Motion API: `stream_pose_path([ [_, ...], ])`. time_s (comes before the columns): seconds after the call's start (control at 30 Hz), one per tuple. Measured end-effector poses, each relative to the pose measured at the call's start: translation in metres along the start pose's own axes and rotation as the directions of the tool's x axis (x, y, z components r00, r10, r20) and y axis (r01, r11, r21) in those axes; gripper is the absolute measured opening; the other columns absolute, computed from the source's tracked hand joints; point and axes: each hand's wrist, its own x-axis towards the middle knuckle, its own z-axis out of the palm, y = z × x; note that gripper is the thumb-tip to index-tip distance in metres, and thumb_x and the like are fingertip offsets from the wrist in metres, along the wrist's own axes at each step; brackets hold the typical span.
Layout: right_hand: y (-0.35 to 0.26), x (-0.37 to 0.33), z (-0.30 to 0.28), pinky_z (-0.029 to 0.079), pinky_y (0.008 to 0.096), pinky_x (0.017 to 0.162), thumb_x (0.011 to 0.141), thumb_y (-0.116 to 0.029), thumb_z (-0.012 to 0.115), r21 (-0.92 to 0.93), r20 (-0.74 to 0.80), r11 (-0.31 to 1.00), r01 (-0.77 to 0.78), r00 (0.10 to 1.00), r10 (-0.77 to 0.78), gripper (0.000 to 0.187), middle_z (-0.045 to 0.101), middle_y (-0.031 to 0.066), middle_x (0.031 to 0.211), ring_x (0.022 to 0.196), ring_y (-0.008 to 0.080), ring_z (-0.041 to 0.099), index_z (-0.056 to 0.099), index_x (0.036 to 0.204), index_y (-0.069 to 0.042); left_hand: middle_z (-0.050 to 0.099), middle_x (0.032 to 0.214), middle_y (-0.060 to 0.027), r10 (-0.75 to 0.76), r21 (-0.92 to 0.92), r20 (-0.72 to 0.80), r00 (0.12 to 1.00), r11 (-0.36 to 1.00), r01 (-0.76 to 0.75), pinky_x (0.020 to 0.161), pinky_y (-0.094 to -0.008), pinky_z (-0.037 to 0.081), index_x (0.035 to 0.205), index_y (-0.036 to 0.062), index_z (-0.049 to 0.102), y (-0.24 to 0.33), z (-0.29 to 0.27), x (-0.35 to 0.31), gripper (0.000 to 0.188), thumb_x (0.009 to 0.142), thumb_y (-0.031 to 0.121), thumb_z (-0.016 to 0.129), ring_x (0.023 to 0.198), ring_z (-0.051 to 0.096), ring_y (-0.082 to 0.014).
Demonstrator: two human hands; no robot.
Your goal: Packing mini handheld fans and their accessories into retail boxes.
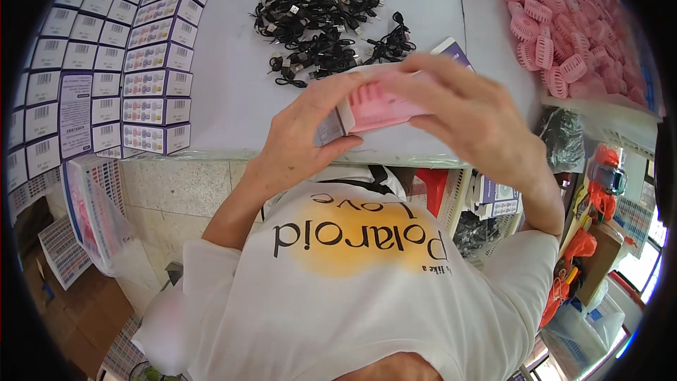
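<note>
In front of me, just over the table's near edge, my left hand (310,123) is closed around a small open box (330,128), thumb below and fingers on top. A pink plastic piece (374,107) with slots shows at the box; how far it sits inside I cannot make out. My right hand (479,116) is bent over the right end of the pink piece, its fingertips smeared by motion. Behind that hand, part of a purple and white box (451,49) shows. Beyond both hands lies a heap of black cables (317,7), with a smaller bunch (393,41) beside it.
Stacked purple and white boxes (156,109) line the table's left side. Pink handheld fans (557,28) are heaped at the right. Below the table (226,99) stand a white plastic basket (99,204) on the left and a red stool (431,187) near the middle.
</note>
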Motion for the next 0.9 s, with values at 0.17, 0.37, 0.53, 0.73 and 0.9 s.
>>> stream_pose_path([
  [0.17,0.021,-0.007,0.008,0.049,0.0272,0.061,0.073,0.001,0.068,0.240,0.048,0.962,-0.130,0.991,0.122,0.020,0.066,0.0099,0.087,0.068,0.0215,0.062,0.066,0.092,-0.003,0.056,0.120,-0.0151,0.124,0.115,0.038,0.992,0.985,-0.128,0.090,-0.0338,0.047,0.121,0.0050,0.054,-0.011,-0.006,-0.012,0.063,0.063,0.004,0.080,0.105,0.058,-0.0271],
  [0.37,0.153,0.011,0.067,0.050,0.0332,0.062,0.079,-0.029,0.066,-0.075,-0.133,0.806,-0.587,0.807,0.576,0.031,0.066,0.0149,0.073,0.062,0.0263,0.063,0.068,0.085,0.002,0.058,0.116,-0.0107,0.070,-0.026,-0.111,0.991,0.997,-0.074,0.086,-0.0333,0.050,0.114,0.0073,0.057,-0.015,0.000,-0.009,0.055,0.064,0.000,0.077,0.104,0.059,-0.0266],
  [0.53,0.195,0.025,0.097,0.049,0.0295,0.062,0.080,-0.025,0.063,0.049,0.016,0.692,-0.721,0.693,0.721,0.030,0.065,0.0135,0.069,0.061,0.0207,0.062,0.068,0.084,0.005,0.054,0.119,-0.0163,0.081,-0.087,-0.079,0.994,0.992,-0.087,0.095,-0.0343,0.043,0.117,0.0016,0.054,-0.019,0.007,-0.003,0.052,0.069,-0.002,0.074,0.110,0.053,-0.0248],
  [0.73,0.101,0.016,0.039,0.038,0.0201,0.053,0.084,-0.013,0.061,0.638,-0.275,0.674,-0.372,0.707,0.651,0.017,0.061,0.0022,0.073,0.060,0.0061,0.051,0.063,0.091,0.002,0.057,0.115,-0.0177,-0.027,-0.099,-0.181,0.983,0.995,0.009,0.091,-0.0365,0.046,0.114,0.0009,0.054,-0.026,0.002,-0.002,0.047,0.072,0.006,0.074,0.105,0.057,-0.0275],
  [0.9,0.017,0.003,0.032,0.046,0.0244,0.058,0.072,0.005,0.067,0.392,-0.368,0.919,-0.049,0.907,0.205,0.021,0.064,0.0100,0.080,0.064,0.0139,0.058,0.063,0.092,0.002,0.057,0.116,-0.0162,-0.042,-0.043,-0.153,0.987,0.998,0.036,0.096,-0.0391,0.042,0.117,0.0015,0.052,-0.030,0.002,0.005,0.048,0.073,0.007,0.072,0.107,0.056,-0.0304],
])
